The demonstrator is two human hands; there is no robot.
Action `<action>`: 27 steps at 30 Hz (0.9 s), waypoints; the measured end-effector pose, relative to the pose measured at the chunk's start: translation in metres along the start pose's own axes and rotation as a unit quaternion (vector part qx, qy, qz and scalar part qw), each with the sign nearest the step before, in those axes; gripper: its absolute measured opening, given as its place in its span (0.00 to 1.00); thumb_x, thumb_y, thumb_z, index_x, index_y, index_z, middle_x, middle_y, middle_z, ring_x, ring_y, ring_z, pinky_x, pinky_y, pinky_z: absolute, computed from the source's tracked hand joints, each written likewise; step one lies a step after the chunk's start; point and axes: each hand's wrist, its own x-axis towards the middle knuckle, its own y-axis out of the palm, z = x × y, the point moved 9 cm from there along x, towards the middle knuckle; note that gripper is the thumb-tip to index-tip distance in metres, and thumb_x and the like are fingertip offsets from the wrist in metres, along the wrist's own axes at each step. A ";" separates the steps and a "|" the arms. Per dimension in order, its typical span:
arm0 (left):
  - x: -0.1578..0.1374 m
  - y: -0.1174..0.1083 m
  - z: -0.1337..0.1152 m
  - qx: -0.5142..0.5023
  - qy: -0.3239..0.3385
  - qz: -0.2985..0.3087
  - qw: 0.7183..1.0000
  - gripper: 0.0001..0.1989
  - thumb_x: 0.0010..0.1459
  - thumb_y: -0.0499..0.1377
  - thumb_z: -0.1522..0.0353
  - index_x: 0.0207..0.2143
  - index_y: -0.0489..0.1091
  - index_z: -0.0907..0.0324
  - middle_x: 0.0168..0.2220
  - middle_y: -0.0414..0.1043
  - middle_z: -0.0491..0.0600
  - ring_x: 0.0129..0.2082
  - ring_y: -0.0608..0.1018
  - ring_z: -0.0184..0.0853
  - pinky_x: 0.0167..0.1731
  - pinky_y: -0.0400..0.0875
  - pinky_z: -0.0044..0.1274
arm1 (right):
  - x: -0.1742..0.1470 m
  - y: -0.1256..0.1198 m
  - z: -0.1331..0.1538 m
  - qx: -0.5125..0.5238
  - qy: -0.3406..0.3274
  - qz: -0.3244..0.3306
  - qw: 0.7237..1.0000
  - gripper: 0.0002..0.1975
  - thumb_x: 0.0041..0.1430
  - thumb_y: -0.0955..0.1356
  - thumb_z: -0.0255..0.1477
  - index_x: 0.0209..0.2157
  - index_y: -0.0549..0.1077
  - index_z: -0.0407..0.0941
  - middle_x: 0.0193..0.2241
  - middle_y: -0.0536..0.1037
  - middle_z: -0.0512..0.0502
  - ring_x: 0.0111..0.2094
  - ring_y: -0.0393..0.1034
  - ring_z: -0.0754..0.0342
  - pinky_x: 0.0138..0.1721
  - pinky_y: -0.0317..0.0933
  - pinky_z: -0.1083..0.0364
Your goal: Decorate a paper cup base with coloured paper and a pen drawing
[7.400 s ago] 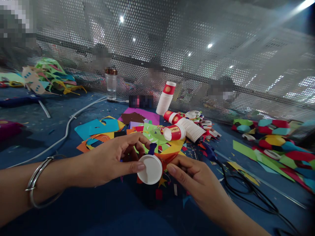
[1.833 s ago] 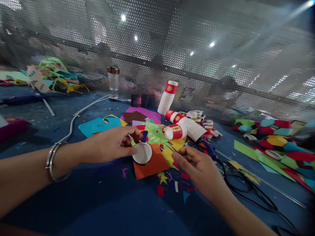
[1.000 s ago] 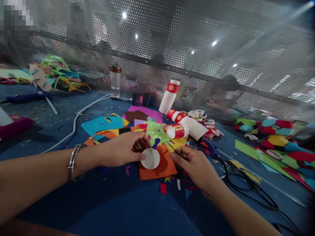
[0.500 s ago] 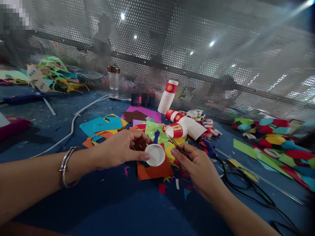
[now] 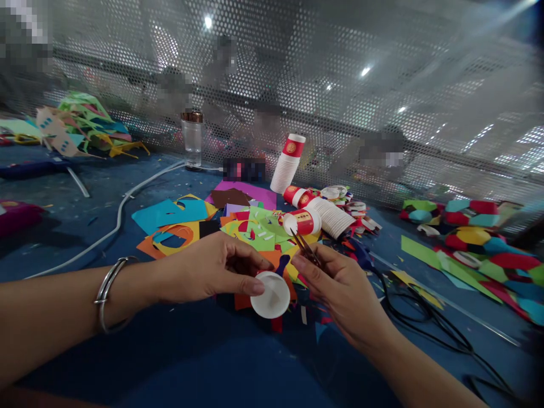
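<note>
A white paper cup (image 5: 272, 297) is gripped between the thumb and fingers of my left hand (image 5: 232, 266), its round white side turned toward me. A dark blue piece (image 5: 283, 264) shows at the cup's upper edge; whether it is fixed there I cannot tell. My right hand (image 5: 329, 277) pinches metal tweezers (image 5: 305, 247), whose two tips stand apart, point up and left, and hold nothing visible. Behind the tweezers' tips lies a red and white paper cup (image 5: 306, 221). Coloured paper sheets and scraps (image 5: 261, 226) spread over the blue table beyond my hands.
A leaning stack of paper cups (image 5: 287, 164) and a lying stack (image 5: 334, 218) are farther back. A clear bottle (image 5: 192, 140) stands near the perforated metal screen (image 5: 255, 68). A white cable (image 5: 121, 212) crosses the left; a black cable (image 5: 425, 323) coils at right, near paper shapes (image 5: 471, 241).
My left hand has brought the cup down and slightly nearer, tilting its white round side more toward me. The tweezers' tips appear wider apart, and the view has shifted a little.
</note>
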 end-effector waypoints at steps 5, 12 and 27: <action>0.000 0.000 -0.002 -0.026 0.007 -0.018 0.999 0.19 0.54 0.72 0.65 0.47 0.72 0.58 0.35 0.77 0.44 0.32 0.79 0.32 0.32 0.74 0.24 | -0.001 0.001 0.000 0.010 0.002 0.006 1.000 0.16 0.60 0.77 0.43 0.35 0.76 0.46 0.27 0.66 0.56 0.25 0.47 0.60 0.22 0.41 0.57; -0.002 -0.004 -0.006 0.014 0.037 -0.048 0.998 0.28 0.54 0.73 0.64 0.52 0.65 0.57 0.38 0.76 0.46 0.33 0.79 0.33 0.33 0.75 0.28 | -0.002 0.004 -0.001 0.020 0.009 0.019 1.000 0.17 0.62 0.75 0.45 0.36 0.77 0.46 0.23 0.58 0.59 0.21 0.43 0.61 0.19 0.37 0.57; -0.007 -0.022 -0.012 0.012 0.091 -0.135 0.987 0.32 0.58 0.73 0.60 0.58 0.60 0.52 0.39 0.78 0.45 0.40 0.80 0.36 0.39 0.73 0.28 | -0.005 0.014 -0.004 0.006 0.035 0.071 0.997 0.20 0.56 0.78 0.47 0.34 0.75 0.46 0.27 0.69 0.54 0.28 0.59 0.58 0.28 0.52 0.56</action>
